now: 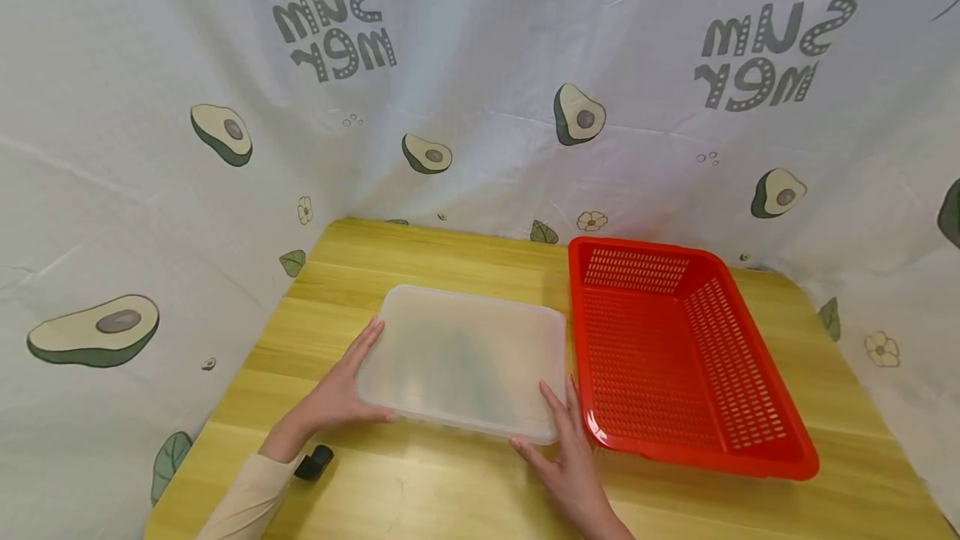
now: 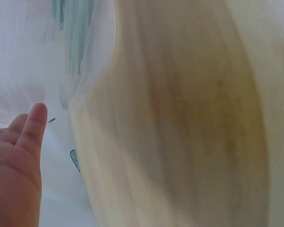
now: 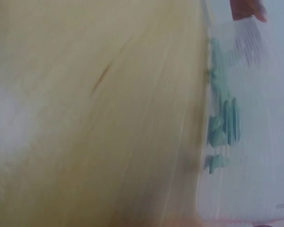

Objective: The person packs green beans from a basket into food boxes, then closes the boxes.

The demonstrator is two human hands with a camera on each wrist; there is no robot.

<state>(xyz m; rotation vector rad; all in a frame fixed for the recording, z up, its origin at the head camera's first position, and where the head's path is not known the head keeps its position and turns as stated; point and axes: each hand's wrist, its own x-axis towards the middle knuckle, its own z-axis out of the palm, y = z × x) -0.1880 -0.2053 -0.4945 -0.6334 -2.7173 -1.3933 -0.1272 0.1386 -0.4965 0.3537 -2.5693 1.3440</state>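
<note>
A translucent plastic box (image 1: 465, 361) with a whitish lid lies in front of me, and blurred green shapes show through its wall in the right wrist view. My left hand (image 1: 341, 394) rests against its left side, fingers along the edge and thumb at the near-left corner. In the left wrist view the left hand (image 2: 19, 161) has straight fingers close to the box (image 2: 85, 42). At the near-right corner, my right hand (image 1: 570, 473) touches the box, one finger over the lid and the thumb by the front edge. The box's underside is hidden.
A red plastic basket (image 1: 765, 373) with slotted walls stands just right of the box on the wooden table (image 1: 442, 490). Beside my left wrist is a small black object (image 1: 313, 462). A white curtain (image 1: 480, 48) printed with avocados hangs behind and around the table.
</note>
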